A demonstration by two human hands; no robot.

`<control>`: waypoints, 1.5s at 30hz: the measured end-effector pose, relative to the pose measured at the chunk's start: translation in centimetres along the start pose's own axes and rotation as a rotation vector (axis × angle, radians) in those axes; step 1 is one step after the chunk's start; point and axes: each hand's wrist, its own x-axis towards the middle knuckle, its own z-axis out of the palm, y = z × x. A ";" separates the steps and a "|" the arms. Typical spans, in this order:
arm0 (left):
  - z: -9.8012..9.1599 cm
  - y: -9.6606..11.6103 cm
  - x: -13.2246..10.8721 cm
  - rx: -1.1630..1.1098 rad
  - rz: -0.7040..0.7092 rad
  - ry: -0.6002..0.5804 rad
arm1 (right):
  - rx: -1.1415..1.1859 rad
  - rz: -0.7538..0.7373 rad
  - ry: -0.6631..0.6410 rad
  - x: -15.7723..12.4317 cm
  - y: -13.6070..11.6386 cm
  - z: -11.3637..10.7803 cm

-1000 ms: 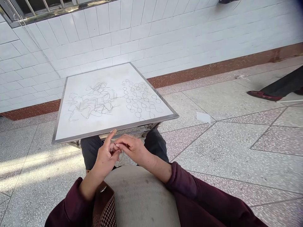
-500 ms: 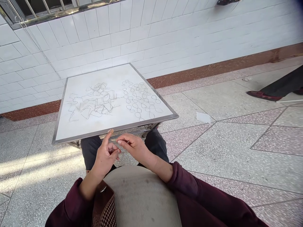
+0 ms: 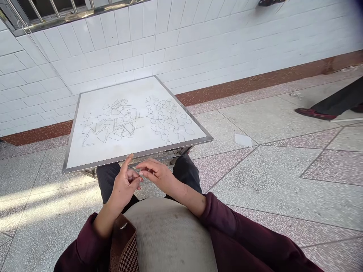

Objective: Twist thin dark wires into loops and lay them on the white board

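A seated person works with both hands low in the centre of the frame, just in front of the lap. The left hand [image 3: 123, 185] stands half closed, its index finger raised and the other fingers curled in toward the right hand. The right hand [image 3: 157, 175] reaches across with its fingers pressed together, the fingertips pinching at something thin beside the left palm. A thin wire loop [image 3: 143, 185] hangs just below the two hands; it is too fine to tell exactly which fingers grip it.

Beyond the hands stands a white desk [image 3: 136, 155] with a metal edge, its near rim just above the fingertips. On its top lie two groups of thin dark lines: a tangled zigzag cluster [image 3: 110, 122] on the left and rows of figure-eight loops [image 3: 168, 121] on the right, too fine to say whether wire or drawn.

A beige ribbed cloth [image 3: 170, 236] covers the lap, with a brown checked bag [image 3: 124, 245] at its left side, and maroon sleeves [image 3: 224, 219] run along both forearms. A white tile wall [image 3: 170, 45] fills the top of the frame above a brown band [image 3: 255, 81]. On the speckled terrazzo floor [image 3: 269, 181] at the right, a scrap of white paper [image 3: 243, 140] lies apart from the desk, and another person's red shoe [image 3: 314, 113] shows at the right edge
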 end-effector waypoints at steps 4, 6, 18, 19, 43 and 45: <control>0.1 -0.4 -0.1 0.052 0.021 -0.028 | -0.034 -0.031 -0.014 0.2 -0.4 0.4; 0.2 -0.7 -0.1 0.100 0.050 -0.027 | -0.069 -0.028 0.024 0.2 -0.6 0.8; -1.0 0.4 0.2 0.005 -0.015 0.027 | 0.211 0.243 -0.124 -0.4 -0.4 0.0; -1.0 0.4 0.2 -0.001 -0.014 0.030 | 0.240 0.262 -0.123 -0.5 -0.3 0.2; -1.6 -0.9 0.0 -0.232 -0.029 0.036 | 0.394 0.374 -0.002 0.1 -0.2 0.1; -1.4 -0.9 0.0 -0.256 -0.037 0.033 | 0.371 0.364 0.010 0.0 -0.1 0.1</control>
